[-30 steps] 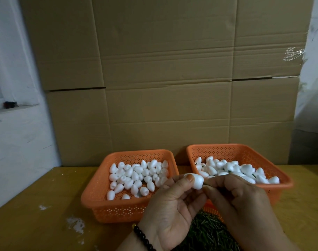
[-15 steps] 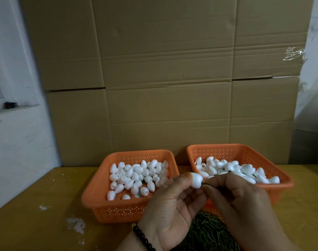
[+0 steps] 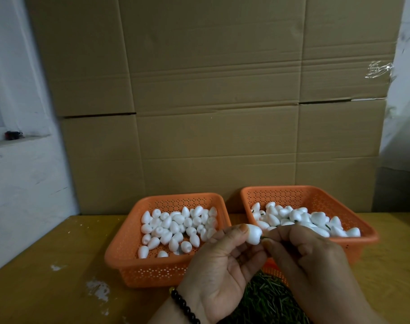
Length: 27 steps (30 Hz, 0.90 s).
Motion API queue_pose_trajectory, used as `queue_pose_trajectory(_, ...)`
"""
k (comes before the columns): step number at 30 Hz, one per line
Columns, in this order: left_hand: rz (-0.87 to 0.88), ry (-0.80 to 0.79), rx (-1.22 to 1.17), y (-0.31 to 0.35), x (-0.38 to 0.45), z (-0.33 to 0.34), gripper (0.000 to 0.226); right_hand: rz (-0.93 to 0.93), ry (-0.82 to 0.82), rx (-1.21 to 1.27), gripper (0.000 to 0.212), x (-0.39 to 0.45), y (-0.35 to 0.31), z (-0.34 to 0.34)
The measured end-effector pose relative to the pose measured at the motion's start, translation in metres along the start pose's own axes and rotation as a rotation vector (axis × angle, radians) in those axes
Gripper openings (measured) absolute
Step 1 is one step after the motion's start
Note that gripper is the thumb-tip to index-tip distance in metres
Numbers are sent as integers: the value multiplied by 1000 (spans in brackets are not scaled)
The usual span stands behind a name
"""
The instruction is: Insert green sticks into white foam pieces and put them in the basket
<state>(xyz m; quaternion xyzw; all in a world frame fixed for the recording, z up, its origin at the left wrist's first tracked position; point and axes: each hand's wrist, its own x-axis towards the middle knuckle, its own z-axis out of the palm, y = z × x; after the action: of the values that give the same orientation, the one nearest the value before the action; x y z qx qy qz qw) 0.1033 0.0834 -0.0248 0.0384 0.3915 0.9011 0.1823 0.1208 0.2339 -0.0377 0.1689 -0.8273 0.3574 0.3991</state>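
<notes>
Right now my left hand (image 3: 219, 260) holds a foam piece (image 3: 253, 234), thumb on top and fingers curled beneath it, just above the gap between the two baskets. My right hand (image 3: 309, 258) pinches a green stick (image 3: 265, 237) between thumb and forefinger; only a short bit of it shows, and its tip meets the right end of the foam piece. How deep it sits in the foam I cannot tell.

On my left wrist is a bracelet (image 3: 185, 306) of dark beads.

Beyond my hands, the left basket (image 3: 120, 253) stands on the table (image 3: 47, 265) and holds plain foam pieces (image 3: 176, 226), loose in a single heap. Just beside it, the right basket (image 3: 365, 232) holds more foam pieces (image 3: 316, 222), and here small green ends poke out between several of them. Its near wall is hidden behind my right hand.

Under my wrists, near the bottom edge, lies a pile of sticks (image 3: 264, 300), dark green and jumbled; an orange mesh edge shows just behind it, but whether the pile lies in a third basket I cannot tell.

Behind both baskets stand big cardboard sheets (image 3: 211, 101), with a white wall (image 3: 17, 171) to the left. White specks mark the table's left part.
</notes>
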Motion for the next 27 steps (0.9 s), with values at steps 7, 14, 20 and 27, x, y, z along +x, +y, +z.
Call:
queue_pose_trajectory(7,6,23,-11,1,-1,2,8,25,-9,40,33,0,-4,1)
queue_pose_trajectory(14,-46,38,-57,1,-1,0,14,36,-24,88,57,1,-7,2)
queue_pose_trajectory(20,-100,16,-113,0,1,-3,24,38,-20,85,56,0,-5,2)
queue_pose_trajectory(27,-134,5,-144,-2,2,-5,30,9,-5,65,54,0,-3,2)
